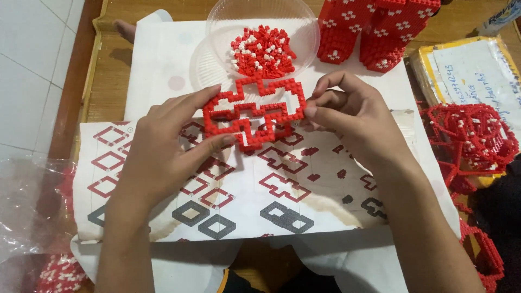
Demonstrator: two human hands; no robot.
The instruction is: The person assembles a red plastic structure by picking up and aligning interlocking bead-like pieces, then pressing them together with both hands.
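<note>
A flat openwork piece built of small red bricks [255,111] is held just above a printed instruction sheet [304,179]. My left hand [163,146] grips its left edge between thumb and fingers. My right hand [353,116] pinches its right edge with the fingertips. Behind the piece stands a clear plastic dish [217,59] with a heap of loose red and white bricks [263,51] in it.
Tall red brick blocks with white marks [374,30] stand at the back right. Several finished red openwork pieces [469,135] are piled at the right, beside a yellow padded envelope [467,70]. A clear plastic bag [27,201] lies at the left.
</note>
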